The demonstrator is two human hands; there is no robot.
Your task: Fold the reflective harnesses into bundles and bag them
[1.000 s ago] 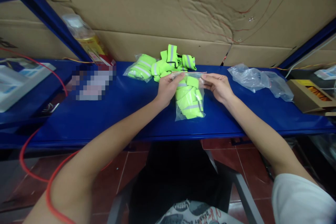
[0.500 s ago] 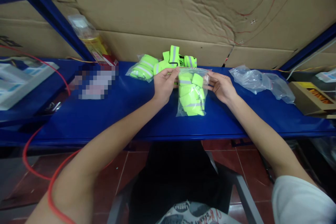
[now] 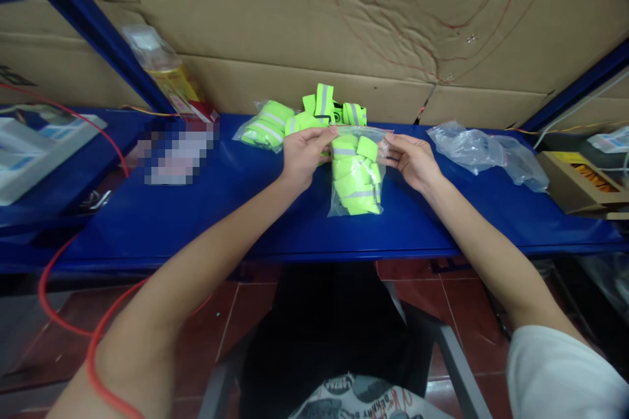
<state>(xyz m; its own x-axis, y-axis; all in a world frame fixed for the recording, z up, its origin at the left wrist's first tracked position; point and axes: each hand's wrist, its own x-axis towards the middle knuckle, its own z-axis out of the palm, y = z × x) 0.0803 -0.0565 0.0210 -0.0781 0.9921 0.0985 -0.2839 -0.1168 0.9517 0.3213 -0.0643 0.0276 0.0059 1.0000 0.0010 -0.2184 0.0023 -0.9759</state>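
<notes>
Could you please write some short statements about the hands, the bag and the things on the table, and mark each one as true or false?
1. The left hand and the right hand both pinch the top edge of the clear bag. True.
2. The clear bag is empty. False: it holds neon yellow bands with grey stripes.
3. A heap of empty plastic bags lies on the table to the right of the right hand. True.
4. The table top is red. False: the table is blue.
5. A second filled bag lies behind the left hand, beside a pile of loose bands. True.
</notes>
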